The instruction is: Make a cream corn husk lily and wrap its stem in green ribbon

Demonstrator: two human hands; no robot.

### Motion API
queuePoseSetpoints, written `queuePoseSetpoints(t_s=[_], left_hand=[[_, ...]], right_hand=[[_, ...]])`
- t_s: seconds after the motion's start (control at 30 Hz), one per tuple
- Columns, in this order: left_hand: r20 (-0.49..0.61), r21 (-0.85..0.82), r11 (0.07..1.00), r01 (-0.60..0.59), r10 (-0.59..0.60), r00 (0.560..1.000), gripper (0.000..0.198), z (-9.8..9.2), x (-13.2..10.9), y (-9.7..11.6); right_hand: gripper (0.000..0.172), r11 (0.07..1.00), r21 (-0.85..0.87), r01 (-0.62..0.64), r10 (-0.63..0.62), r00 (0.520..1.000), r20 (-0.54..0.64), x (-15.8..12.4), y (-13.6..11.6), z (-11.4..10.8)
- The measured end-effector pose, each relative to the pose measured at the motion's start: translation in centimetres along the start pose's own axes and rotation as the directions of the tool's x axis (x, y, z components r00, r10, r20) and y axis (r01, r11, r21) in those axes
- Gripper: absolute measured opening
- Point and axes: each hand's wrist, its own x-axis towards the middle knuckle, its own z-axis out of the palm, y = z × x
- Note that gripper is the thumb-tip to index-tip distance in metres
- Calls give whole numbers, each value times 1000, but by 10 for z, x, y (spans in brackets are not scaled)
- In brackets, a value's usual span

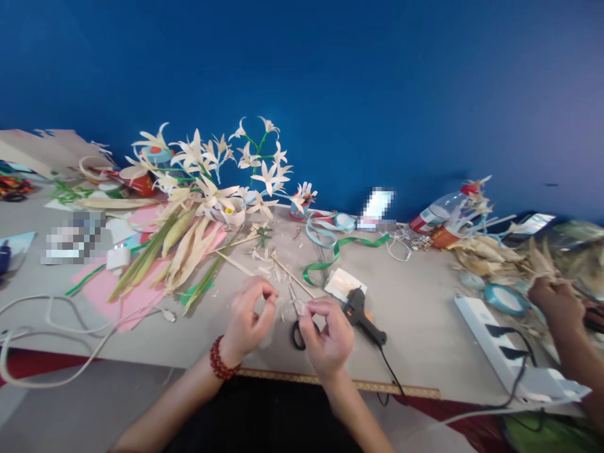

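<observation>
Above the near part of the table my left hand, a red beaded bracelet at its wrist, has thumb and forefinger drawn together in a pinch. Facing it, my right hand is also closed, its fingertips around something pale and too small to name. Partly behind the right hand lie scissors with black handles. A black glue gun rests just right of that hand, near a white square pad. Thin sticks and pale husk scraps are scattered beyond my hands.
Pale husk flowers stand at the back left, behind corn husks on pink paper. Green ribbon curls mid-table. At right are a power strip, a bottle and another person's hand. White cable crosses the left.
</observation>
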Motion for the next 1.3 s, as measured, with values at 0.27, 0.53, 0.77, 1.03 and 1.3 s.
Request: queuePoseSetpoints(t_s=[0.27, 0.53, 0.77, 1.03, 1.3], left_hand=[[105, 43, 985, -166, 161, 981, 12, -2, 7, 13], [93, 162, 953, -256, 244, 965, 14, -7, 6, 14], [65, 206, 951, -230, 221, 973, 13, -7, 1, 12], [50, 226, 951, -209, 203, 978, 14, -10, 2, 10], [78, 230, 947, -224, 212, 974, 14, -9, 3, 14]], right_hand=[[8, 997, 15, -75, 73, 992, 100, 3, -5, -2], [9, 997, -43, -60, 68, 974, 214, 7, -5, -3], [11, 993, -105, -52, 70, 983, 169, 6, -2, -7], [18, 980, -198, -10, 53, 976, 212, 12, 2, -21], [12, 991, -126, 46, -8, 957, 291, 19, -9, -5]])
